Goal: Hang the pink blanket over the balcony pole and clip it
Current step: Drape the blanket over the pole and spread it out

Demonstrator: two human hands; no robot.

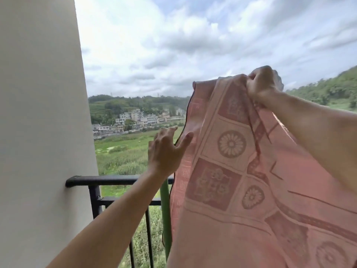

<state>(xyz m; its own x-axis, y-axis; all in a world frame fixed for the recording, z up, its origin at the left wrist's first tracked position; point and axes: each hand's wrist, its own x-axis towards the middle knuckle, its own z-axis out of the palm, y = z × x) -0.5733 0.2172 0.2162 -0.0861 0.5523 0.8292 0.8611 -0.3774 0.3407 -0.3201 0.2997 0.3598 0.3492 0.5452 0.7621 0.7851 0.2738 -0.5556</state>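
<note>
The pink blanket [231,171] with flower and square patterns hangs in the air on the right, filling the lower right of the view. My right hand [262,84] grips its bunched top edge high up. My left hand [166,149] is open with spread fingers, its thumb touching the blanket's dark-trimmed left edge. A green pole [165,213] stands upright behind the blanket's left edge, mostly hidden by it. No clip is in view.
A black metal balcony railing [116,179] runs from the white wall [42,132] on the left toward the blanket. Beyond it lie green fields, houses and hills under a cloudy sky.
</note>
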